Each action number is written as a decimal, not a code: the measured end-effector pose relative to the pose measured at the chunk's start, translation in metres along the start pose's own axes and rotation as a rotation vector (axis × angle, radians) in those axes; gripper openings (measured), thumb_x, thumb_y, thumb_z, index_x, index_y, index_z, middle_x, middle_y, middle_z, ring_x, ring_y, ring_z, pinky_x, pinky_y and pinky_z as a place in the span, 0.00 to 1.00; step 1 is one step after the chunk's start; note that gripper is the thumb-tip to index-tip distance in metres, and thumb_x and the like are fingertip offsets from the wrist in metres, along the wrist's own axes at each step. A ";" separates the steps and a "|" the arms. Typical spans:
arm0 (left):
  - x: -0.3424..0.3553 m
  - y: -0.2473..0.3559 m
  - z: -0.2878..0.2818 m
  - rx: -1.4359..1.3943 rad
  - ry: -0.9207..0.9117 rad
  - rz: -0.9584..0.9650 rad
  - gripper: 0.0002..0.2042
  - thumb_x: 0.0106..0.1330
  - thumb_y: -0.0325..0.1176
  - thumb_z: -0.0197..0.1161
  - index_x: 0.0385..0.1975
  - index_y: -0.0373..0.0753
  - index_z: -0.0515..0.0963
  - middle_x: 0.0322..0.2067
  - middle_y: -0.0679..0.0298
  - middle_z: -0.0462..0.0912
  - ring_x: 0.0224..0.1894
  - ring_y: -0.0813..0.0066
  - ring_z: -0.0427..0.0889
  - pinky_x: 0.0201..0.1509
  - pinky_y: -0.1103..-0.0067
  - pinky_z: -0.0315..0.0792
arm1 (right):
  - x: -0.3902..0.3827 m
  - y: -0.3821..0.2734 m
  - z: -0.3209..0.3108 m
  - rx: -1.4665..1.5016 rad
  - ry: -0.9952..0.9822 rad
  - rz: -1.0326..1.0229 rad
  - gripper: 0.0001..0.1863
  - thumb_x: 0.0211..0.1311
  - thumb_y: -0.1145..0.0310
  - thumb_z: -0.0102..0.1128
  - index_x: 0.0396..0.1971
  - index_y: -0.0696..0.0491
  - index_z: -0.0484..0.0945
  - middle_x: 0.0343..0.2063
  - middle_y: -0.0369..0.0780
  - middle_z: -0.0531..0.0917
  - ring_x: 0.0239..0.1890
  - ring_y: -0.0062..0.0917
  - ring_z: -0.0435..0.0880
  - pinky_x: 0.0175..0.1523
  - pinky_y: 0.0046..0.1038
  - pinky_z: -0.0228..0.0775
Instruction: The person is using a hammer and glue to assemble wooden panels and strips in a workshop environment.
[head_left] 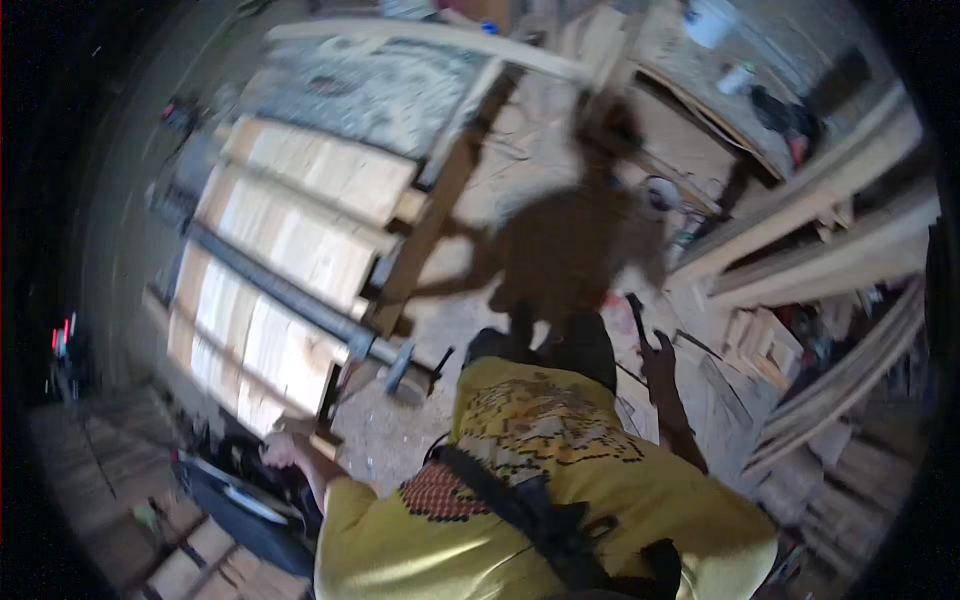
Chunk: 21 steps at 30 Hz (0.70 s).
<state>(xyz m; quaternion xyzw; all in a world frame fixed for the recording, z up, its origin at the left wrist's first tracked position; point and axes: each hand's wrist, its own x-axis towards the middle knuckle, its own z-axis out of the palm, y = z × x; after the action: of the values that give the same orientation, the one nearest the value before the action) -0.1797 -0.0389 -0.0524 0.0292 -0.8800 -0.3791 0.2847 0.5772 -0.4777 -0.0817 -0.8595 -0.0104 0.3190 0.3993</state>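
Note:
My right hand (658, 362) is closed around a slim dark tool, by its shape a hammer (637, 312), its upper end pointing away from me. That hand hangs over the floor to the right of my body. On the left, my left hand (288, 446) is at the near corner of a clamped panel of pale boards (290, 350). Blur hides how its fingers lie. A long metal bar clamp (275, 275) crosses the panel, with its screw end (400, 370) sticking out toward me.
A grey, stained board (370, 95) lies beyond the panel. Long curved timbers (800, 220) lean at the right, beside stacked offcuts (760, 345). A white bucket (708, 22) stands at the far right. A dark flat-topped object (245, 510) is near my left arm.

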 end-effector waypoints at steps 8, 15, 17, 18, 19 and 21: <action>-0.086 -0.028 -0.151 -0.112 -0.331 0.559 0.24 0.62 0.47 0.69 0.48 0.34 0.78 0.41 0.49 0.83 0.43 0.48 0.83 0.46 0.59 0.78 | 0.232 -0.241 -0.060 0.145 0.059 -0.287 0.23 0.65 0.71 0.63 0.59 0.55 0.74 0.29 0.39 0.81 0.19 0.20 0.74 0.24 0.25 0.68; -0.066 -0.088 -0.338 -0.362 -1.116 0.198 0.16 0.65 0.42 0.63 0.38 0.34 0.82 0.36 0.54 0.86 0.34 0.62 0.83 0.38 0.63 0.76 | 0.515 -0.361 -0.089 -0.354 0.257 -0.838 0.19 0.66 0.64 0.59 0.52 0.58 0.77 0.36 0.54 0.82 0.37 0.50 0.81 0.43 0.47 0.72; -0.094 -0.099 -0.384 -0.356 -1.163 0.159 0.14 0.65 0.41 0.63 0.38 0.34 0.82 0.33 0.56 0.84 0.33 0.63 0.81 0.37 0.63 0.75 | 0.556 -0.401 -0.127 -1.045 0.171 -0.726 0.26 0.62 0.64 0.63 0.58 0.59 0.73 0.41 0.51 0.82 0.44 0.39 0.83 0.50 0.41 0.74; -0.113 -0.116 -0.409 -0.353 -1.165 0.124 0.14 0.66 0.41 0.63 0.38 0.34 0.82 0.32 0.57 0.83 0.32 0.64 0.80 0.36 0.64 0.75 | 0.617 -0.380 -0.162 -1.504 0.254 -0.759 0.33 0.63 0.57 0.63 0.63 0.60 0.70 0.45 0.52 0.81 0.45 0.40 0.83 0.55 0.40 0.74; -0.138 -0.150 -0.475 -0.356 -1.102 0.049 0.13 0.66 0.40 0.62 0.38 0.35 0.81 0.31 0.59 0.83 0.31 0.64 0.78 0.36 0.64 0.74 | 0.598 -0.427 -0.110 -1.499 0.196 -0.920 0.33 0.63 0.57 0.63 0.63 0.60 0.70 0.45 0.52 0.81 0.45 0.40 0.83 0.55 0.40 0.74; -0.211 -0.173 -0.473 -0.343 -0.997 -0.078 0.12 0.67 0.39 0.62 0.38 0.35 0.81 0.28 0.61 0.81 0.29 0.66 0.76 0.35 0.65 0.73 | 0.591 -0.475 -0.021 -1.403 0.101 -1.204 0.32 0.63 0.57 0.62 0.63 0.60 0.70 0.46 0.52 0.81 0.46 0.40 0.83 0.55 0.41 0.74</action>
<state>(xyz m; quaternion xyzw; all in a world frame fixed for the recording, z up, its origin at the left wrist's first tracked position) 0.2158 -0.4129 -0.0111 -0.1688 -0.8321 -0.4960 -0.1821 1.1716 -0.0073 -0.0617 -0.7671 -0.6285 -0.0594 -0.1140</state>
